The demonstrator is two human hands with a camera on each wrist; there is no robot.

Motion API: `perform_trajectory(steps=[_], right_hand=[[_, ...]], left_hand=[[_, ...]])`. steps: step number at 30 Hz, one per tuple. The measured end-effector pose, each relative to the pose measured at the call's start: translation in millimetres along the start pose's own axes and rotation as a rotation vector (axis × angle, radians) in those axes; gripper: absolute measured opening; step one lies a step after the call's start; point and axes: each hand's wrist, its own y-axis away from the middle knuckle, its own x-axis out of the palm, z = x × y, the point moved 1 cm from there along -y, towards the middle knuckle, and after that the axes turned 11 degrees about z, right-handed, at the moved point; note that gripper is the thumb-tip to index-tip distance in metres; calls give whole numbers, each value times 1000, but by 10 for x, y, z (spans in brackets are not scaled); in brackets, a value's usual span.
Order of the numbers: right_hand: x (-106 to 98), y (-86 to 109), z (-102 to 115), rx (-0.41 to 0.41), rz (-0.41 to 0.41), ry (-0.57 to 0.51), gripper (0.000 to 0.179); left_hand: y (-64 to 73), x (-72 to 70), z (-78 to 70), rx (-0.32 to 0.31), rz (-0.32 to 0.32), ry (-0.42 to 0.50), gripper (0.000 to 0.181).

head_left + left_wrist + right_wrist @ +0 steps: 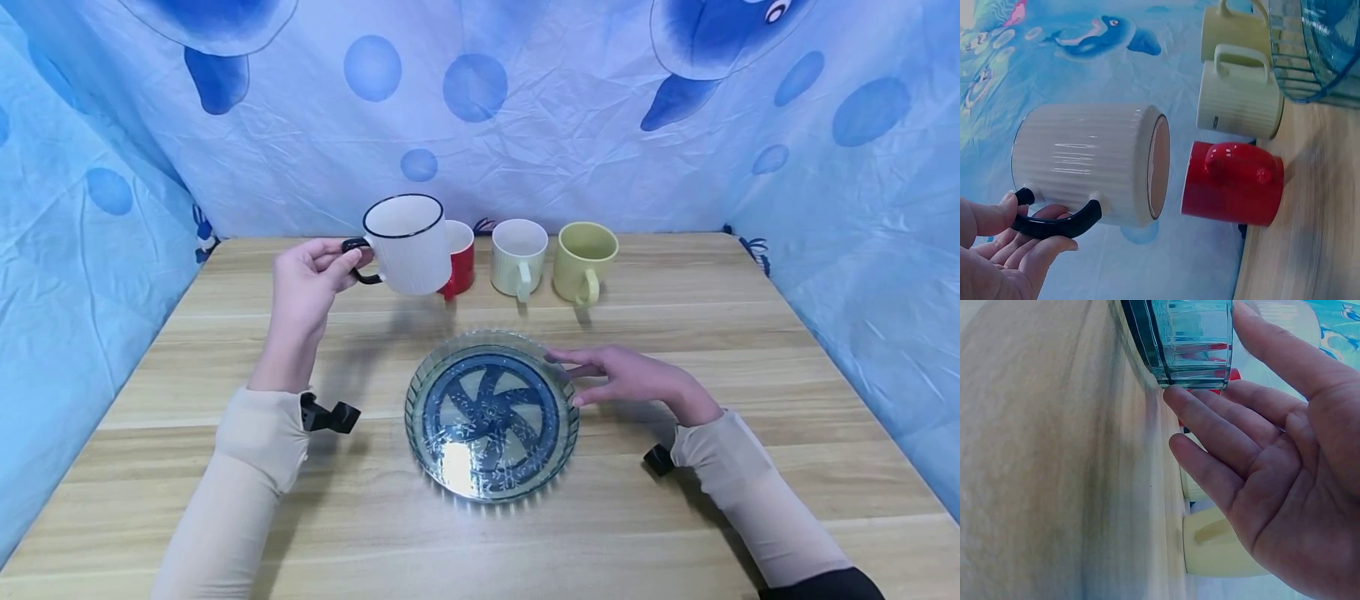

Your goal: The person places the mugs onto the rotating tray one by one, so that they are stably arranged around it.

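My left hand (303,279) grips the black handle of a white ribbed mug (414,260) with a black rim. In the left wrist view the mug (1079,159) is held in the air, thumb and fingers pinching its handle (1060,226). A round clear glass dish (414,421) with a blue pattern sits mid-table. At the dish's right edge is my right hand (637,377), fingers extended. In the right wrist view its fingertips (1175,397) are against or very near the glass wall (1194,347); contact is hard to tell.
Behind the dish stand a red mug (463,268) partly hidden by the white one, a pale green mug (508,268) and a yellow-green mug (570,273), handles toward me. A blue sea-print cloth (525,158) borders the wooden table (675,533) at the back and sides.
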Motion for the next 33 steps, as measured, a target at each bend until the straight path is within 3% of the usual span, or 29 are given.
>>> perform_trajectory(steps=[16, 24, 33], right_hand=[[15, 3, 14, 7, -1, -32, 80], [11, 8, 4, 9, -3, -30, 80], [-6, -4, -4, 18, 0, -34, 81]], left_hand=[[86, 79, 99, -61, 125, -42, 5], [132, 157, 124, -95, 175, -187, 13], [109, 226, 262, -120, 269, -163, 24]])
